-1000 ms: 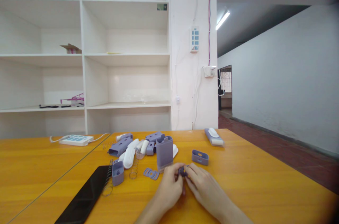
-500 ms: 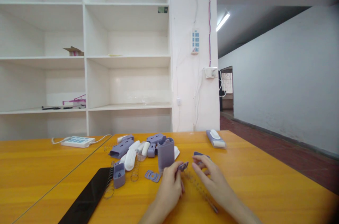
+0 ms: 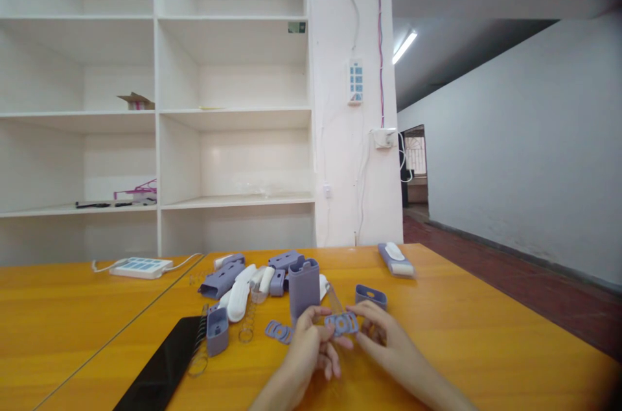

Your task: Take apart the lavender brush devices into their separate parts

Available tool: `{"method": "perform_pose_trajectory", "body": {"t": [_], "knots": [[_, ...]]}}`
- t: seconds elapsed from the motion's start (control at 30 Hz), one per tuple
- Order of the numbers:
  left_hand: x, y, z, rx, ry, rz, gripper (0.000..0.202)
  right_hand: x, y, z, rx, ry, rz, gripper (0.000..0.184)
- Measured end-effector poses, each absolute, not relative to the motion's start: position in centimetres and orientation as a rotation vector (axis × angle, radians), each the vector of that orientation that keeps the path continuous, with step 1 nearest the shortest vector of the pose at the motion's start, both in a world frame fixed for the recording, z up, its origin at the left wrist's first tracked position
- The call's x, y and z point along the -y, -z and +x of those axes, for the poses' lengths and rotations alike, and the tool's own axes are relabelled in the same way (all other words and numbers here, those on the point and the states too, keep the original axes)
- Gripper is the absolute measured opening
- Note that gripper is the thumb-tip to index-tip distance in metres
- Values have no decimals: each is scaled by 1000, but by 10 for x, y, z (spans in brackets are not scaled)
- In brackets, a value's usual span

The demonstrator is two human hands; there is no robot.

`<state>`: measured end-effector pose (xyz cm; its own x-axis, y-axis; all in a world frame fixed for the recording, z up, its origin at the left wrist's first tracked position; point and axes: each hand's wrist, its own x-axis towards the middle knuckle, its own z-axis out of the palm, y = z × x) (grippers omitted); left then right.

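Observation:
Between my hands is a flat purple plastic plate (image 3: 341,323) with ring-shaped cut-outs. My left hand (image 3: 311,346) pinches its left end between thumb and fingers. At the plate's right end, my right hand (image 3: 386,340) grips the edge with thumb and forefinger. A faint, blurred strip like a thin coil spring (image 3: 334,297) slants up behind the plate. Just left of my left hand stands an upright purple housing (image 3: 304,284), with a similar flat plate (image 3: 278,331) lying by its foot. A purple end cap (image 3: 370,295) rests beyond my right hand.
A pile of purple housings (image 3: 223,280) and white covers (image 3: 239,297) lies left, with loose springs (image 3: 247,323) and a small purple cup (image 3: 218,331). A black slab (image 3: 162,362) is front left. An assembled purple-white unit (image 3: 396,260) and a power strip (image 3: 140,267) lie farther back.
The plate has turned its flat face towards me. My right hand has moved left onto its edge. The spring that trailed down between my hands now shows behind the plate.

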<state>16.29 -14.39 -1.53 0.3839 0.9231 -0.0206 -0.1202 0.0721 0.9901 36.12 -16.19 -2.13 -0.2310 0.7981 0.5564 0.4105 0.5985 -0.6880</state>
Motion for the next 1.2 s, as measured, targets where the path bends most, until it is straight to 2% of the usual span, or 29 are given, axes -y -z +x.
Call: {"method": "perform_pose_trajectory", "body": {"t": [0.1,0.23,0.3,0.53,0.7,0.83,1.0,1.13,1.2], "knots": [[146,13,163,-900,-874,1278,51,169,15,355,1865,-540,-1004,33],[148,12,167,-1033,-747,1414,38,178,3,351,1925,-502,-1039,11],[150,12,168,-1121,-730,1514,31,180,2,350,1947,-482,-1053,9],[171,-8,137,-1211,-1026,1985,6,179,7,348,1963,-420,-1079,3],[174,-41,106,-958,-1006,2032,24,180,5,349,1965,-397,-1106,5],[155,-58,82,-814,-1501,1754,27,181,5,351,1965,-431,-1108,13],[126,-48,54,-913,-1756,1574,43,187,0,354,1998,-408,-1143,28],[114,-33,47,-1043,-1839,1498,57,187,-9,360,1995,-289,-1134,24],[113,-29,47,-1084,-1870,1497,55,182,-11,368,1965,-176,-1145,22]]}}
